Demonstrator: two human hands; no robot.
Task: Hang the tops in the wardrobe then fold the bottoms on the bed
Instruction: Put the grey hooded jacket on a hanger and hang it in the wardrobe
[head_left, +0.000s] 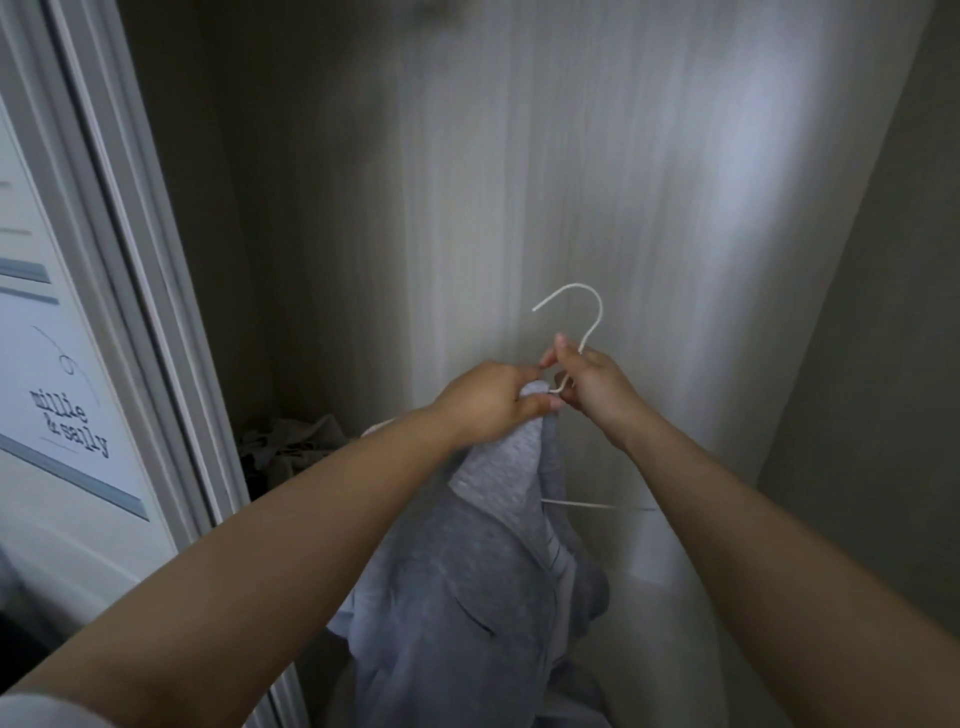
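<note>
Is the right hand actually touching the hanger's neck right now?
Touching. The head view shows the right hand pinching the white hanger just below its hook.

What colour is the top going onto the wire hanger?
Heathered light grey top, on a thin white wire hanger; head view.

A white box or panel is seen at the left edge, printed with the dark words "millie & sally" beneath a thin looping line and crossed by grey-blue bands. Beside it, a pale ribbed frame strip is seen running diagonally from the top left down toward the bottom centre. Low in the dim corner behind that strip, a crumpled heap of dark and beige cloth is seen lying in shadow; what the pieces are cannot be told. At the bottom left corner a small patch of pale fabric is shown, blurred.
</note>
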